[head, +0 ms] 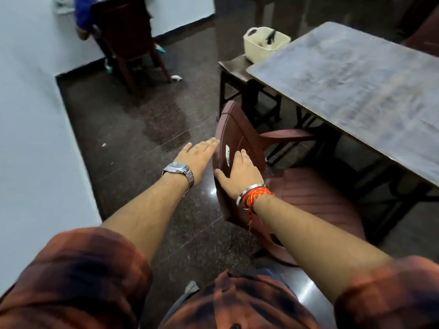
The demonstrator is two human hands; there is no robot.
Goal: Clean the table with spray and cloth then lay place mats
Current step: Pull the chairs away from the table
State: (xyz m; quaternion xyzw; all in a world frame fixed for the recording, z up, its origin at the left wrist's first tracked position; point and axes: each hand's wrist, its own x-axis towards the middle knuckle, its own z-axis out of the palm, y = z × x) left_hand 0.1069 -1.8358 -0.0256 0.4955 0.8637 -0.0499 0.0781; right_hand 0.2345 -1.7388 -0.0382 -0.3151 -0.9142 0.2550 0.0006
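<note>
The grey, scuffed table stretches along the right with nothing on its top. A cream plastic basket stands on a low dark stool at the table's far end, with a black object sticking out of it; I cannot tell what it is. A brown plastic chair stands at the table's near side, its backrest toward me. My right hand lies flat on that backrest, thumb at its left edge. My left hand is stretched out flat, fingertips touching the backrest's left rim. No cloth or place mats are in view.
A white wall runs along the left. At the back left a person in blue sits on a dark wooden chair. Dark polished floor lies between the wall and the table.
</note>
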